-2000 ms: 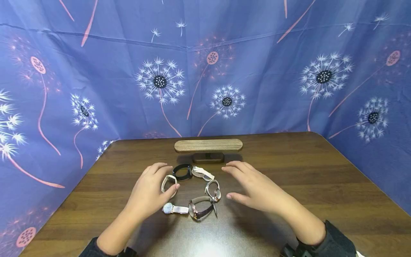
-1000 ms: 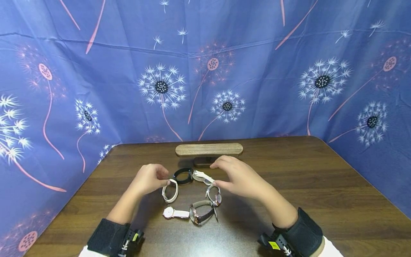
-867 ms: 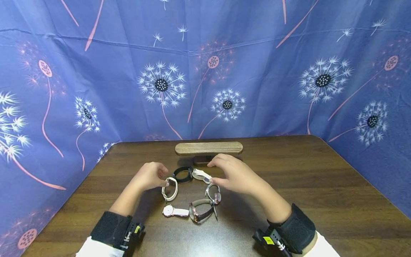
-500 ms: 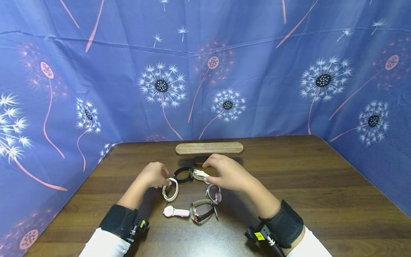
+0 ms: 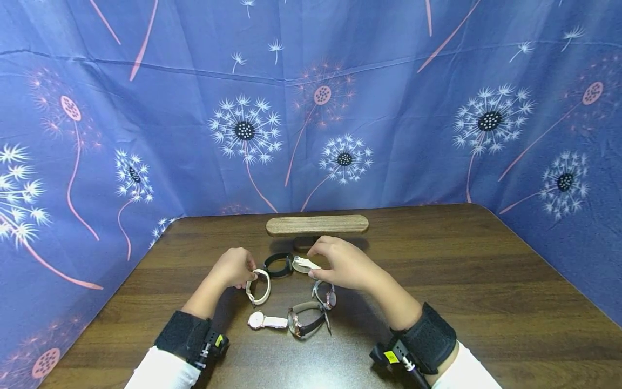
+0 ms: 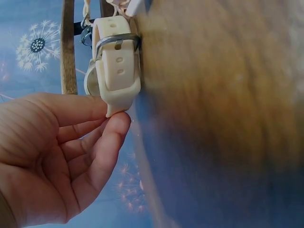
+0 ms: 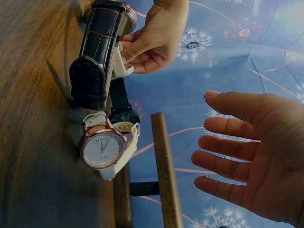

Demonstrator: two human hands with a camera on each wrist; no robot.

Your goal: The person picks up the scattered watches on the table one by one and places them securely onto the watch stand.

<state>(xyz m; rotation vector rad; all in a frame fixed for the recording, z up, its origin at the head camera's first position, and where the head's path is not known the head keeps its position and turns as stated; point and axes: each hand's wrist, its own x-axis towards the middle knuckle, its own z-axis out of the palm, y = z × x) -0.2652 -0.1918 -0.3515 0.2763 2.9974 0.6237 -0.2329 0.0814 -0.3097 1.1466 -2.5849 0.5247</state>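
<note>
Left hand: The left hand point(image 5: 235, 268) pinches the end of a cream rubber-strapped watch point(image 6: 113, 66) at the ring's left, probably because its narrow band suits thumb and finger.
Right hand: The right hand point(image 5: 346, 265), holding nothing, hovers with fingers apart near a folded white-strapped watch point(image 5: 305, 263).
Watch ring: On the brown wooden bench point(image 5: 437, 259), those two join a black-banded watch point(image 5: 289, 265), pale-banded rose-gold watch point(image 5: 331, 299), dark leather-strapped watch point(image 5: 312, 326) and straightened white-strapped watch point(image 5: 273, 322), grouped perhaps for easy reach.
Behind: A pale wooden bar point(image 5: 317, 225) stands nearby.
</note>
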